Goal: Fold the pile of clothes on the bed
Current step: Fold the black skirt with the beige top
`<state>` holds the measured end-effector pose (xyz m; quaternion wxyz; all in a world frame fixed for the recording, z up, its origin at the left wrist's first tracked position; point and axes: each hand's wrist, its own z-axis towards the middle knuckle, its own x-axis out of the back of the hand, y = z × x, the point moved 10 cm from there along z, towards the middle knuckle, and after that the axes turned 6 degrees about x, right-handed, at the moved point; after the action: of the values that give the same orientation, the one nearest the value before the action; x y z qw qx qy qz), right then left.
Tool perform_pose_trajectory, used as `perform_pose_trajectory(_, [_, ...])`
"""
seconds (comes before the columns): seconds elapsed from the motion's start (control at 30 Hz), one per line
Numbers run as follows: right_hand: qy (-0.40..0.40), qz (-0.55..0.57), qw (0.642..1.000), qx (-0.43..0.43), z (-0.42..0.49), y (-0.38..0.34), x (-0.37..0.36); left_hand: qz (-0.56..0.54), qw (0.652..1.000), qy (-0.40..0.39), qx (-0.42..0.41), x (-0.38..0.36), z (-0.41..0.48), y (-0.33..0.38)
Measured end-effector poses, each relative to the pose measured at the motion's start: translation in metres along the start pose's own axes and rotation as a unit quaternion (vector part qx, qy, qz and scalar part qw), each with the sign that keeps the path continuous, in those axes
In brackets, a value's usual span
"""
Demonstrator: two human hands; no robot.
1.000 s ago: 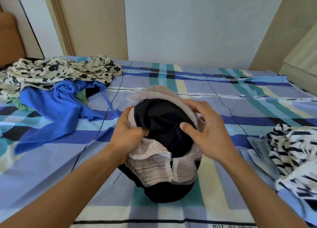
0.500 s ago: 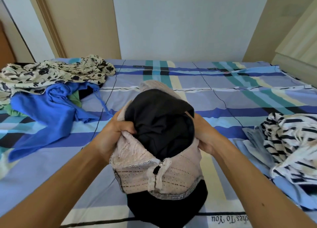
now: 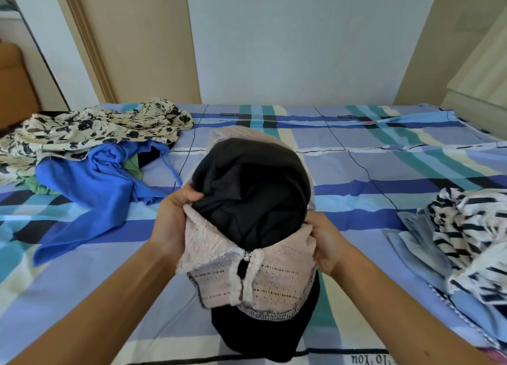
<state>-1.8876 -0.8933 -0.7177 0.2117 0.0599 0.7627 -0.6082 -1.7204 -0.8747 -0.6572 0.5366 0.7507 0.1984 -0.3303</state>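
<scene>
I hold a pink lace garment [image 3: 274,276] up over the bed, with black cloth [image 3: 249,194] bundled inside it and hanging out below. My left hand [image 3: 172,219] grips its left edge, thumb pressed on the black cloth. My right hand [image 3: 326,244] grips the right edge, its fingers hidden inside the fabric. A loose pile lies at the left: a cream floral garment [image 3: 90,128], a blue garment [image 3: 90,189] and a bit of green cloth [image 3: 134,167].
The bed [image 3: 384,172] has a blue, teal and cream plaid sheet. At the right edge lie a black-and-white striped garment [image 3: 472,227] and light blue cloth [image 3: 428,257]. A door and a white wall stand behind the bed.
Both hands have shifted to the garment's side edges and pulled it up and closer. The right hand left the top of the black cloth and slid to the right edge.
</scene>
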Motion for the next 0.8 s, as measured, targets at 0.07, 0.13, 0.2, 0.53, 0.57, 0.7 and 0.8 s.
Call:
perform_pose_trajectory(0.07, [0.015,0.048,0.998,0.028,0.005,-0.013,0.005,0.086,0.995,0.046,0.027,0.007,-0.003,-0.008])
perform_pose_trajectory(0.13, [-0.001,0.084,0.996,0.037,0.007,-0.018,0.007,0.146,0.984,0.1,0.036,0.008,0.0,-0.006])
perform_pose_trajectory(0.2, [-0.008,0.078,0.995,0.064,0.009,-0.025,0.01,0.125,0.984,0.119,-0.05,0.025,0.003,0.008])
perform_pose_trajectory(0.53, [0.095,-0.336,0.92,0.177,-0.015,-0.065,0.013,0.133,0.983,0.128,-0.007,0.016,-0.006,0.009])
perform_pose_trajectory(0.57, [0.093,-0.358,0.921,0.118,-0.016,-0.052,0.015,0.135,0.978,0.157,-0.039,0.019,-0.006,0.018])
perform_pose_trajectory(0.7, [-0.027,-0.215,0.962,-0.167,-0.031,0.027,-0.003,0.1,0.963,0.214,-0.131,0.031,-0.01,0.033])
perform_pose_trajectory(0.8, [-0.112,-0.108,0.962,-0.223,-0.039,0.049,-0.026,0.148,0.944,0.238,-0.174,0.032,-0.016,0.045])
